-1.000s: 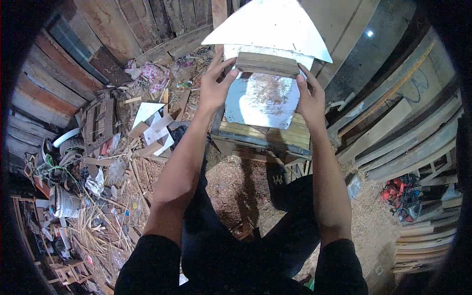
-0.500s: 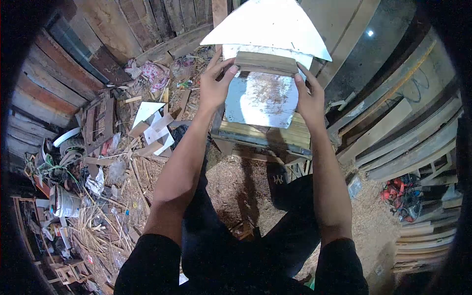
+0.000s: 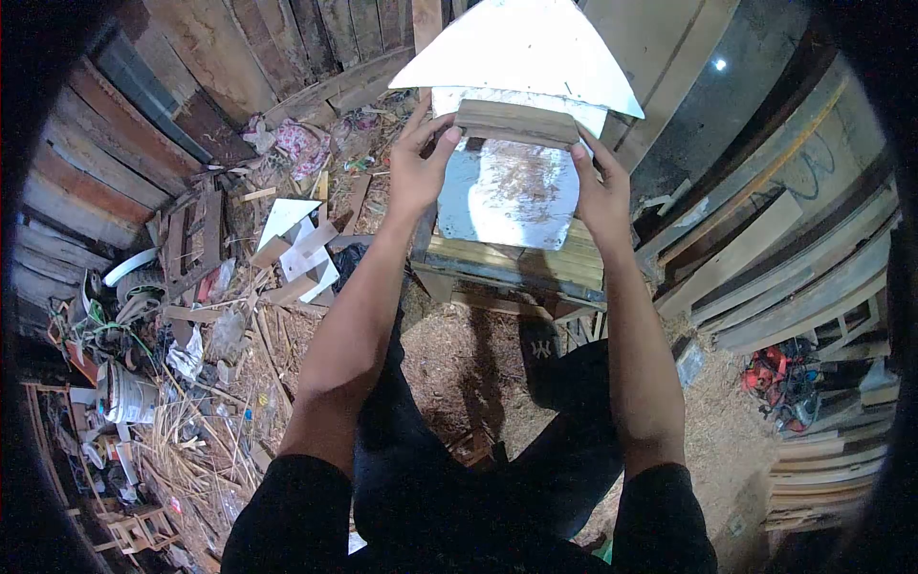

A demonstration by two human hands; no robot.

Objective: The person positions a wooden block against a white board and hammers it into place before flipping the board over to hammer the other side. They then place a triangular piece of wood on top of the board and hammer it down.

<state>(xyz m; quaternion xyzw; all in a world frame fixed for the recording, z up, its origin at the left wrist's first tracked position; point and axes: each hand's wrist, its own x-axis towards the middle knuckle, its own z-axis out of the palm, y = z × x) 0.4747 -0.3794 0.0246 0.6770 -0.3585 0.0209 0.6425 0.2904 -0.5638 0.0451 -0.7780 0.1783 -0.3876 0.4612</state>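
Between my two hands is a short wooden block (image 3: 516, 124), held by its ends with its long side running left to right. My left hand (image 3: 421, 163) grips the left end, thumb on the near side. At the right end, the thumb and fingers of my right hand (image 3: 601, 182) are closed on it. Beneath the block lies a white board (image 3: 507, 206) with a brown, scuffed patch in its middle. Just beyond, a larger white pointed panel (image 3: 521, 48) is brightly lit. The board rests on a low bench of yellowish wooden slats (image 3: 516, 263).
Wood scraps and white offcuts (image 3: 304, 251) litter the floor on the left, near a white bucket (image 3: 129, 394). Curved wooden pieces (image 3: 813, 301) lean on the right, beside a red tool (image 3: 773, 373). Wooden planks (image 3: 105, 143) form the wall at upper left.
Almost nothing differs. The block and both hands have shifted very slightly to the left, and the grip looks the same.
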